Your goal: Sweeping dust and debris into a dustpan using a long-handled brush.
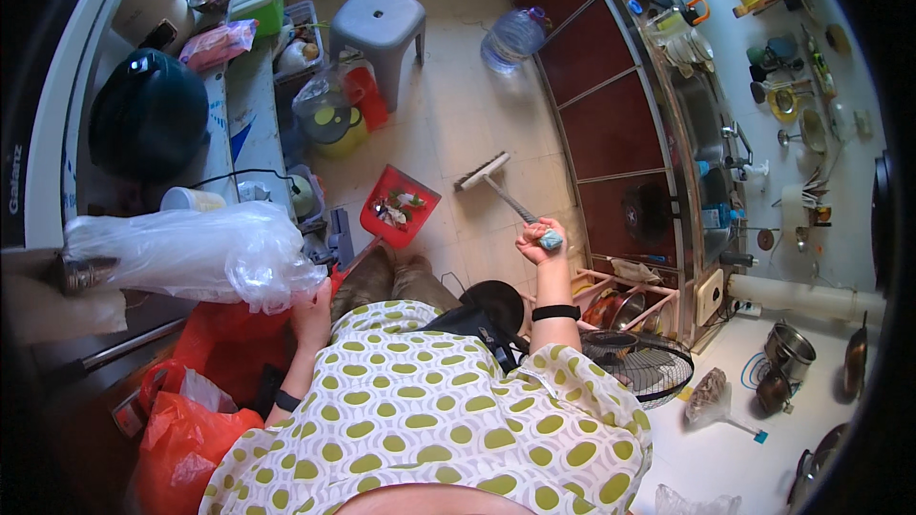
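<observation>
My right hand is closed around the handle of a broom, whose dark-bristled head rests on the tiled floor. My left hand is at the upper end of the handle of a red dustpan, its fingers partly hidden by a clear plastic bag. Food scraps and green leaves lie in the dustpan, which is in front of my legs. The broom head is to the right of the dustpan, apart from it.
A grey plastic stool and a large water bottle stand farther ahead. Shelves with containers line the left; dark red cabinets run along the right. A fan and a pink rack are near my right arm. Red bags hang at left.
</observation>
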The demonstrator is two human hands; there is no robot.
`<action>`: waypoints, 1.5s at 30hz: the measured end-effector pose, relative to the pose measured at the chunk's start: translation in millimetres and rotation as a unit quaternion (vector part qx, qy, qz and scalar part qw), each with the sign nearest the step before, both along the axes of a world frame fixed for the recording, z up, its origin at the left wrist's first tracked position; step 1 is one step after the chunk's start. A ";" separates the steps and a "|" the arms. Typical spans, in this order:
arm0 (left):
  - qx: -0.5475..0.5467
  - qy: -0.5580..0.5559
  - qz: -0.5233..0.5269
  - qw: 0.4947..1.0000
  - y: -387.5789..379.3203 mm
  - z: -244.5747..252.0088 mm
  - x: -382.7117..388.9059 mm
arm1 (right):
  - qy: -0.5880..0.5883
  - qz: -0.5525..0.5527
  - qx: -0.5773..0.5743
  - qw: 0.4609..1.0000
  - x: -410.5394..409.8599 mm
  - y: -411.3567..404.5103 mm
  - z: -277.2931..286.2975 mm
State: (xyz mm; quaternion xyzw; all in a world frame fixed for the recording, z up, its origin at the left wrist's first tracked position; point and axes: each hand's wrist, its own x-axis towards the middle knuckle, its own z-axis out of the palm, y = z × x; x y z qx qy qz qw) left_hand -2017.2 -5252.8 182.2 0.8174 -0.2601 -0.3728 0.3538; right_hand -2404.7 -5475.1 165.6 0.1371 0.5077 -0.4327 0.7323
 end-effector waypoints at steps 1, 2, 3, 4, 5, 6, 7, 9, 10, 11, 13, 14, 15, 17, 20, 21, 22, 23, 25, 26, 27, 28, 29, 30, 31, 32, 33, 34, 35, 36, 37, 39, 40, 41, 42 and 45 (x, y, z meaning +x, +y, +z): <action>0.003 -0.011 -0.015 1.000 -2.1 -2.2 2.5 | 0.001 -0.002 0.000 1.000 -0.2 -2.9 5.3; 0.006 -0.021 -0.029 0.999 -4.4 -3.3 4.1 | 0.015 0.005 0.005 1.000 0.0 -6.3 11.6; 0.006 -0.020 -0.032 0.999 -8.2 -2.4 4.2 | 0.028 0.010 0.010 1.000 -1.6 -9.7 15.6; 0.018 -0.034 -0.034 0.999 -12.4 0.1 4.4 | 0.026 0.030 0.011 0.999 -5.2 -14.9 15.0; 0.029 -0.049 -0.036 0.998 -18.1 2.9 4.3 | 0.027 0.027 0.011 0.999 -7.5 -20.8 15.9; 0.030 -0.048 -0.036 0.998 -24.2 5.4 3.5 | 0.017 0.058 0.004 0.998 -8.9 -28.0 16.2; 0.025 -0.023 -0.005 0.999 -31.1 8.2 2.1 | 0.007 0.090 -0.004 0.996 -9.9 -36.4 16.6; 0.023 0.001 0.027 0.999 -45.2 8.7 -0.6 | 0.000 0.097 0.005 0.995 -9.0 -58.0 16.6; 0.016 0.002 0.024 1.000 -52.4 7.9 -1.0 | -0.007 0.103 0.013 0.995 -8.2 -69.9 16.3; 0.009 0.002 0.022 1.000 -60.5 7.4 -2.3 | -0.009 0.104 0.016 0.994 -7.5 -83.6 15.7; 0.029 0.002 0.031 0.999 -83.0 7.5 -8.3 | 0.016 0.115 0.042 0.992 -6.7 -117.1 13.7; 0.048 0.003 0.037 0.998 -95.4 8.2 -11.8 | 0.011 0.136 0.017 0.990 -7.8 -130.0 13.4; 0.052 0.002 0.040 0.998 -109.8 9.9 -16.1 | 0.009 0.139 0.021 0.990 -8.6 -146.8 14.0; 0.023 0.038 0.042 0.998 -139.3 11.2 -24.3 | 0.026 0.166 0.050 0.985 -9.4 -183.4 10.4; 0.065 -0.037 0.066 0.995 -182.4 6.3 -38.9 | 0.013 0.202 0.026 0.979 -16.2 -232.0 0.5; 0.085 -0.048 0.076 0.992 -197.2 8.4 -43.5 | 0.011 0.207 0.034 0.978 -19.2 -247.3 -1.3; 0.074 -0.064 0.082 0.992 -209.2 2.8 -47.4 | -0.014 0.205 0.021 0.979 -21.5 -263.8 -2.4; 0.083 -0.064 0.087 0.991 -219.2 4.0 -50.1 | -0.039 0.201 0.008 0.979 -23.3 -278.8 -3.1; 0.110 -0.048 0.097 0.988 -242.8 3.1 -58.7 | -0.030 0.214 0.005 0.976 -24.7 -307.2 -7.7; 0.099 -0.074 0.080 0.989 -255.6 2.1 -61.9 | -0.048 0.212 -0.006 0.976 -23.8 -322.4 -10.4; 0.104 -0.073 0.084 0.988 -266.3 2.6 -65.0 | -0.067 0.209 -0.016 0.975 -21.6 -335.3 -12.0; 0.095 -0.090 0.067 0.989 -275.7 3.0 -67.7 | -0.061 0.200 -0.017 0.978 -19.5 -346.6 -13.4; 0.086 -0.106 0.050 0.989 -282.9 3.6 -70.3 | -0.061 0.204 -0.013 0.977 -16.3 -356.4 -13.8; 0.089 -0.111 0.055 0.988 -293.2 3.7 -73.5 | -0.068 0.197 -0.017 0.978 -10.7 -368.9 -14.8; 0.089 -0.111 0.059 0.988 -302.3 5.2 -75.4 | -0.075 0.190 -0.022 0.979 -5.7 -380.3 -16.1; 0.108 -0.104 0.058 0.987 -310.7 8.1 -76.2 | -0.101 0.184 -0.039 0.977 -4.0 -389.4 -26.7; 0.127 -0.096 0.057 0.986 -317.8 7.7 -76.5 | -0.101 0.189 -0.040 0.976 2.3 -397.7 -29.8; 0.125 -0.096 0.061 0.986 -323.8 5.0 -75.8 | -0.123 0.175 -0.056 0.975 10.7 -404.6 -32.5; 0.119 -0.093 0.059 0.987 -329.5 2.2 -74.4 | -0.146 0.160 -0.071 0.974 17.5 -412.1 -34.9; 0.114 -0.090 0.057 0.988 -333.3 2.4 -73.8 | -0.185 0.159 -0.085 0.966 23.8 -418.6 -37.6; 0.113 -0.088 0.060 0.988 -337.6 2.6 -72.4 | -0.184 0.163 -0.085 0.966 29.8 -424.9 -39.1; 0.120 -0.081 0.048 0.988 -348.4 3.5 -67.7 | -0.201 0.131 -0.113 0.964 49.4 -435.8 -38.6; 0.117 -0.079 0.053 0.989 -353.4 3.5 -65.6 | -0.238 0.125 -0.143 0.953 55.0 -438.3 -40.5; 0.113 -0.081 0.044 0.989 -357.9 3.5 -63.9 | -0.237 0.131 -0.145 0.952 60.3 -442.1 -37.5; 0.110 -0.083 0.034 0.990 -361.8 4.0 -60.2 | -0.226 0.132 -0.116 0.958 69.9 -444.6 -27.3; 0.105 -0.083 0.017 0.991 -372.3 1.6 -50.4 | -0.145 0.257 0.024 0.955 89.0 -460.4 -16.9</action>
